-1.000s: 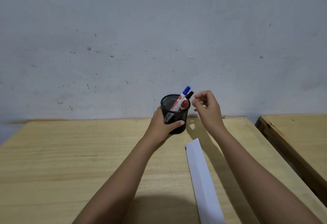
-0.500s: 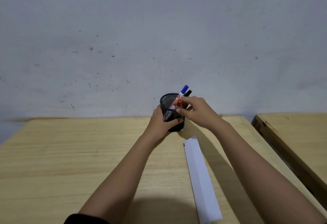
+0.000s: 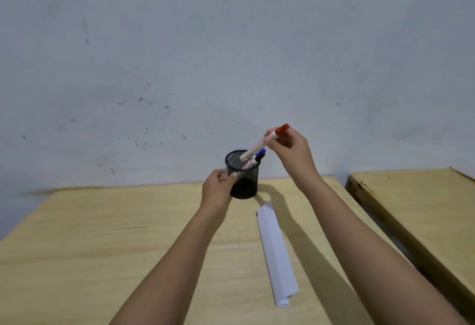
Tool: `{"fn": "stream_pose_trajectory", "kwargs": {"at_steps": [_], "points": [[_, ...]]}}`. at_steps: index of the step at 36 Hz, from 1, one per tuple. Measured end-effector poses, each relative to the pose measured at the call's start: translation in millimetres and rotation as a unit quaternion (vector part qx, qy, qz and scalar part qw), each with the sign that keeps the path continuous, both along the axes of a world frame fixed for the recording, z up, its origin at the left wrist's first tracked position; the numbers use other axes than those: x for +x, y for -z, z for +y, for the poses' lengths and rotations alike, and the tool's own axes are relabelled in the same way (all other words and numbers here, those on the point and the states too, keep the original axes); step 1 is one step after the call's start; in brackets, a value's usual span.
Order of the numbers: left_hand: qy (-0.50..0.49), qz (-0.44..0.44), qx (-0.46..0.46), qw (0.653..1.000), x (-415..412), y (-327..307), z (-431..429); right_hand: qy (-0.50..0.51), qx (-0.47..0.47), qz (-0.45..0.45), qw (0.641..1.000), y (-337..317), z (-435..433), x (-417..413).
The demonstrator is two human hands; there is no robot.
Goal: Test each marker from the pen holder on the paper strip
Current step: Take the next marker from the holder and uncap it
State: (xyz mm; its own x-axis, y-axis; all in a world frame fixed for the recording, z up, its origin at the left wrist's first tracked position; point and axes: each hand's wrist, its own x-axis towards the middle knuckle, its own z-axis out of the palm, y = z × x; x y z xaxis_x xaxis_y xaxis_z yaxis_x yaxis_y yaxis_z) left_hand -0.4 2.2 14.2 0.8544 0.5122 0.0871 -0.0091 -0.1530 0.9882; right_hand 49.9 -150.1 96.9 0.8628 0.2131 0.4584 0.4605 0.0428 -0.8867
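A black mesh pen holder (image 3: 244,183) stands near the far edge of the wooden table (image 3: 102,247). My left hand (image 3: 218,186) rests against its left side, thumb on the mesh. My right hand (image 3: 293,152) is raised above and right of the holder, pinching a red-capped white marker (image 3: 262,142) near its cap; the marker's lower end is level with the rim. A blue-capped marker (image 3: 259,155) and a dark-capped one beside it lean inside the holder. A long white paper strip (image 3: 276,252) lies flat on the table in front of the holder.
A grey wall (image 3: 231,55) rises right behind the table. A second wooden table (image 3: 424,209) stands to the right, across a narrow gap.
My right hand closed on the red-capped marker in the holder and lifted it up and to the right. My left hand loosened its wrap on the holder and now sits at its side.
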Motion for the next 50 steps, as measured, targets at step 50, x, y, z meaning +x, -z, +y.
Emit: {"fn": "stream_pose_trajectory", "kwargs": {"at_steps": [50], "points": [[0.037,-0.199,-0.090,0.975,-106.2,-38.2,-31.7,-0.119,0.285,0.243,0.919,40.5,-36.8,-113.1]]}}
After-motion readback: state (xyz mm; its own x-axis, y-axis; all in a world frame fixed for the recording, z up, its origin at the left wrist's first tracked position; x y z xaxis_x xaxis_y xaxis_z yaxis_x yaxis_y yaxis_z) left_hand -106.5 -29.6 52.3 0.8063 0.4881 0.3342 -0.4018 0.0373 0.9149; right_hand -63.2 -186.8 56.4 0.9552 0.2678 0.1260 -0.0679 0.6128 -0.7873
